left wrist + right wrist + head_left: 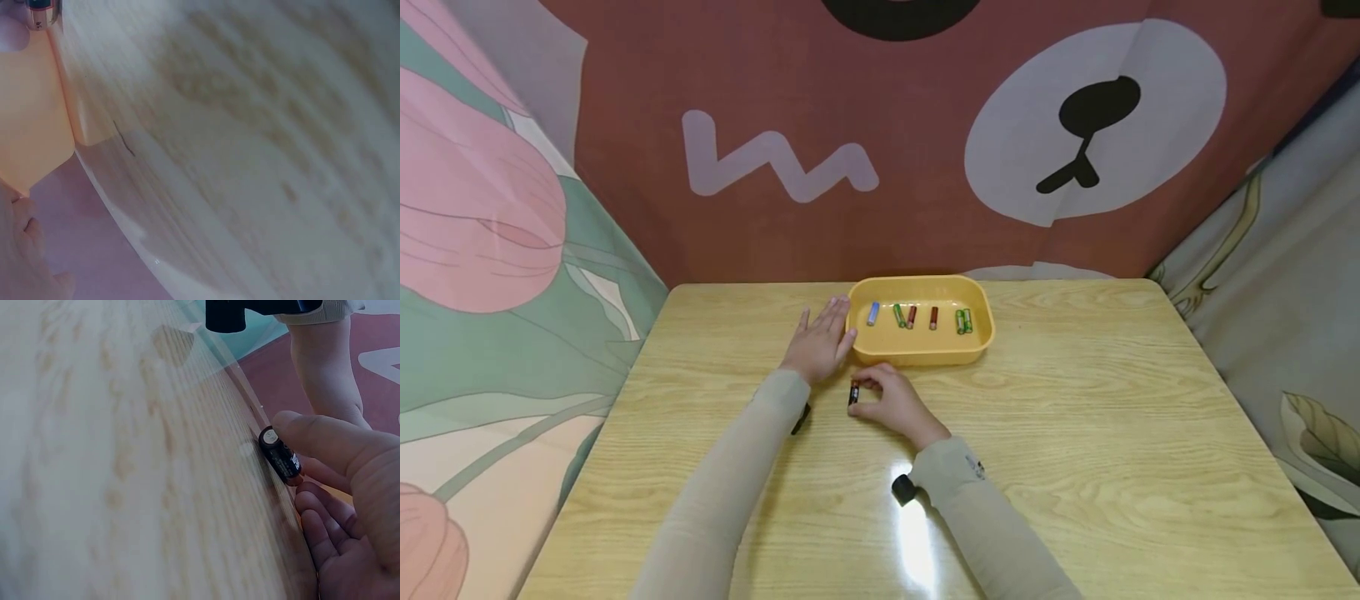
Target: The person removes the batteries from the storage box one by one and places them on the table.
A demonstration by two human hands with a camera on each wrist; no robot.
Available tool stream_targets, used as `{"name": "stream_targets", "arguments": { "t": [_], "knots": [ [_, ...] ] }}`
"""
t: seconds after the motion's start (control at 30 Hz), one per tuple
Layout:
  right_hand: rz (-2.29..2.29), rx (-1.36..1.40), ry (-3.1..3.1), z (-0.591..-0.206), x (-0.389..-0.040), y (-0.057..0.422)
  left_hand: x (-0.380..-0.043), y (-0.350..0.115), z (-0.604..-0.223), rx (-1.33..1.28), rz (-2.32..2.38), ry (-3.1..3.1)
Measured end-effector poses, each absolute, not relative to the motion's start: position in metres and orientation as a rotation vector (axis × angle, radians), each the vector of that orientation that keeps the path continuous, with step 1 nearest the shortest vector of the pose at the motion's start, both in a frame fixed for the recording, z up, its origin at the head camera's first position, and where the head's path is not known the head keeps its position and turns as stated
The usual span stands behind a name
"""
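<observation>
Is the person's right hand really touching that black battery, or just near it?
Touching. The right wrist view shows it: the right hand pinches the black battery, thumb against one end and fingers at the other.

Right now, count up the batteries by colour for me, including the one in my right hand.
Green cylindrical batteries: 3
Dark red cylindrical batteries: 2
Blue cylindrical battery: 1
Black cylindrical battery with a copper-coloured end, in your right hand: 1
Total: 7
</observation>
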State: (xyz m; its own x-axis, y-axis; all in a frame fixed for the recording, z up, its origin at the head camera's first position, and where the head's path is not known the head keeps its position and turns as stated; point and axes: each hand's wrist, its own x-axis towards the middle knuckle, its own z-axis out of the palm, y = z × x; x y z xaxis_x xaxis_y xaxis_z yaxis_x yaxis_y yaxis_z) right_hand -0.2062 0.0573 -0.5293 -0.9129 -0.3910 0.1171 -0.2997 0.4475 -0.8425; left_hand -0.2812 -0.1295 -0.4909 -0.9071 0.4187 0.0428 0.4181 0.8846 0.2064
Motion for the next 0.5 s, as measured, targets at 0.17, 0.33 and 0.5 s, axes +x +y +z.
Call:
{"name": "stream_targets", "arguments": {
  "t": [0.17, 0.33, 0.5],
  "knots": [
    [-1.490, -0.622, 2.584, -0.5291, -0.2064, 0.0573, -0.2811, -0.1300, -0.4913, 0.670, 0.311, 3.043],
    [-1.490, -0.613, 2.577, -0.5297, -0.2066, 0.0572, -0.2822, -0.1299, -0.4929, 0.675, 0.317, 3.050],
    [-1.494, -0.606, 2.567, -0.5295, -0.2066, 0.0577, -0.2830, -0.1301, -0.4939, 0.682, 0.305, 3.057]
  ]
}}
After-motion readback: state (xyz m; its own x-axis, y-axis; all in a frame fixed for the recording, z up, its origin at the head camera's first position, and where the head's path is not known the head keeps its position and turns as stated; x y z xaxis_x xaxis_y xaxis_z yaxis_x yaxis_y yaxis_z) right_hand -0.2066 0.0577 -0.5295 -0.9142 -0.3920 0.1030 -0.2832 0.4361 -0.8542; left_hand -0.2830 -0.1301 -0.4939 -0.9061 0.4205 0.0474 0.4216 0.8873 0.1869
